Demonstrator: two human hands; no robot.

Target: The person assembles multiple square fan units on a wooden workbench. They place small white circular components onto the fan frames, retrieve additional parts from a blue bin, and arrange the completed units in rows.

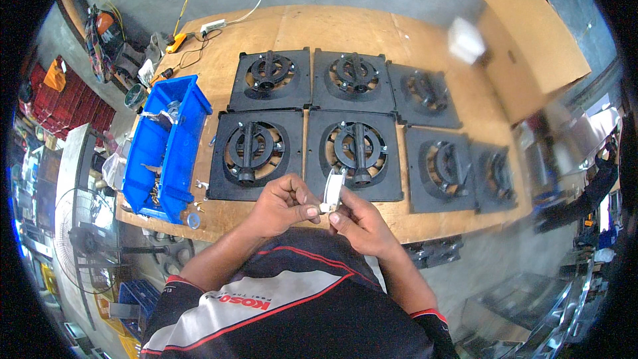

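Close to the table's front edge, my right hand [362,226] holds a narrow white roll [334,188] upright between thumb and fingers. It looks like a roll of thin tape. My left hand [286,206] pinches at the roll's lower left edge, thumb against forefinger; whether a loose end is between them is too small to see. Just beyond my hands lie two black square plates, the left one [247,149] and the right one [359,149]. Each carries a round ring burner with a straight tube across it.
Several similar black plates [353,80] fill the wooden table [286,23] behind and rightward. On the left stands a blue divided bin [153,153] with small metal parts. A cardboard box [531,46], a blurred white block [466,41] and a blurred person [575,149] are at right.
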